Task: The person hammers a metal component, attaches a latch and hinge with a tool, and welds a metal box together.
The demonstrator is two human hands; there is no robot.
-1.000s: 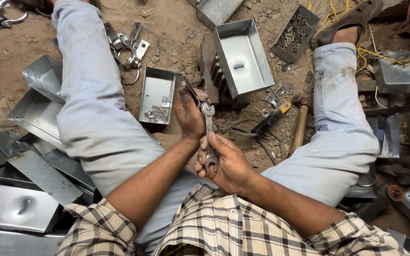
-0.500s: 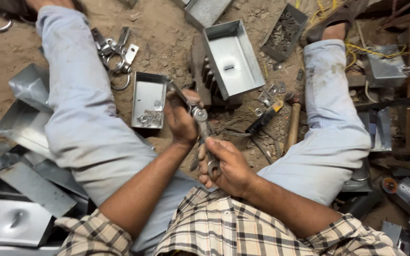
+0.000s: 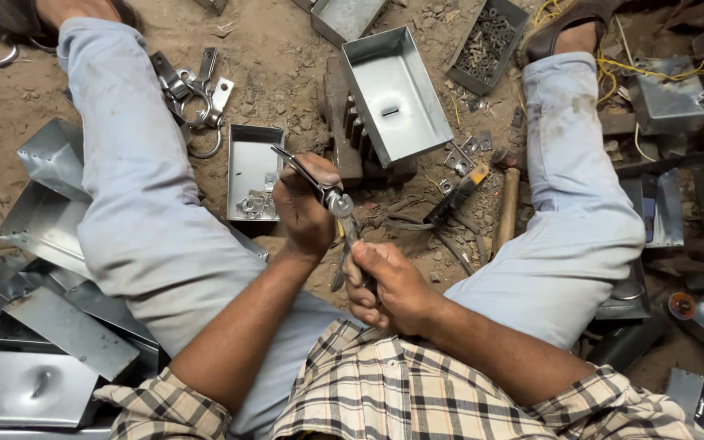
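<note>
I sit on a dirt floor with my legs spread. My left hand (image 3: 305, 210) grips a thin metal strip piece (image 3: 307, 176) with a small round fitting at its end. My right hand (image 3: 390, 287) is closed around the handles of a pair of pliers (image 3: 347, 235), whose jaws meet the fitting just right of my left hand. Both hands are close together between my knees. A small open metal tray (image 3: 248, 161) with a few small metal parts lies just left of my left hand.
A larger open metal box (image 3: 393, 94) rests on a toothed block ahead. A tray of nuts (image 3: 486, 37) sits far right, a hammer (image 3: 505, 204) and screwdriver (image 3: 455, 198) by my right leg. Sheet-metal pieces (image 3: 50, 326) pile at left; clasps with rings (image 3: 193, 94) lie near my left leg.
Both hands stay together on the strip and pliers, with only slight shifts. The camera view drifts a little, so the floor items sit higher in the picture.
</note>
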